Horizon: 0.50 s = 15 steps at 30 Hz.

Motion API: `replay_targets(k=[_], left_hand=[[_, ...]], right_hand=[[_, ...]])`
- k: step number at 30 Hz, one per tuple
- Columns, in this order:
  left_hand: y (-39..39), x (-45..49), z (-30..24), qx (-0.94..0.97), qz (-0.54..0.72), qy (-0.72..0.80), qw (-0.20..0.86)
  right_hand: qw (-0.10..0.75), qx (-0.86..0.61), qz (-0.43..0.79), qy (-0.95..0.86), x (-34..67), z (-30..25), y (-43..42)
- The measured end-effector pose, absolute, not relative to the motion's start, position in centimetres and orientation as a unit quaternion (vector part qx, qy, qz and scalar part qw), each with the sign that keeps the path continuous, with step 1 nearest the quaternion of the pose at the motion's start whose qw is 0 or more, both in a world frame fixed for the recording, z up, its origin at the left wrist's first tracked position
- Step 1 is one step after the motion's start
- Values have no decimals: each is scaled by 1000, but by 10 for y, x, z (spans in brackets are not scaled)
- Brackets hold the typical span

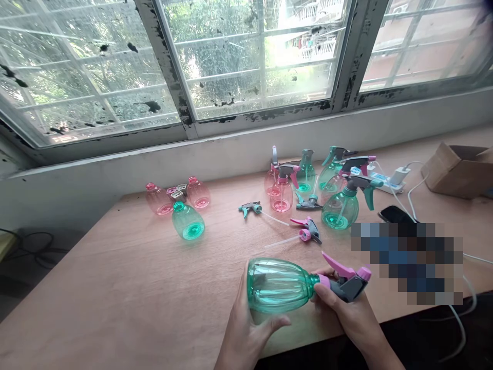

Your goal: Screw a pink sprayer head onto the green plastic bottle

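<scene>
Left hand (pixel 246 329) cups the green bottle (pixel 277 285), right hand (pixel 346 311) pinches its pink-grey sprayer head (pixel 346 282) (six finished, three bottles (pixel 188 220) still capless).

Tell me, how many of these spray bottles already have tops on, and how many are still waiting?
About five assembled bottles stand grouped near the power strip. The left hand grips a green bottle lying sideways while the right hand holds its pink-and-grey spray head at the neck. Three open bottles lie by the wall, and at least three loose spray heads lie mid-table.
</scene>
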<state>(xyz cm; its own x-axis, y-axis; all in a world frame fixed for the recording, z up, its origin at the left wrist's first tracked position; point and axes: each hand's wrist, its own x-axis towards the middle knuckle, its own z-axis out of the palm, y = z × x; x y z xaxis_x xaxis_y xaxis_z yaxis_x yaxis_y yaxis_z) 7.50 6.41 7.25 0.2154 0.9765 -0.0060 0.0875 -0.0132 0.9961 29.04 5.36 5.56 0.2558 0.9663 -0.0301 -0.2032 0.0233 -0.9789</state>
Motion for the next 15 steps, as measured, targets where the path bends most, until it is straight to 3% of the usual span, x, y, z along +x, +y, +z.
replay_targets(k=[15], left_hand=[[64, 76, 70, 576, 431, 479, 503]], right_hand=[[617, -494, 486, -373, 290, 56, 54]])
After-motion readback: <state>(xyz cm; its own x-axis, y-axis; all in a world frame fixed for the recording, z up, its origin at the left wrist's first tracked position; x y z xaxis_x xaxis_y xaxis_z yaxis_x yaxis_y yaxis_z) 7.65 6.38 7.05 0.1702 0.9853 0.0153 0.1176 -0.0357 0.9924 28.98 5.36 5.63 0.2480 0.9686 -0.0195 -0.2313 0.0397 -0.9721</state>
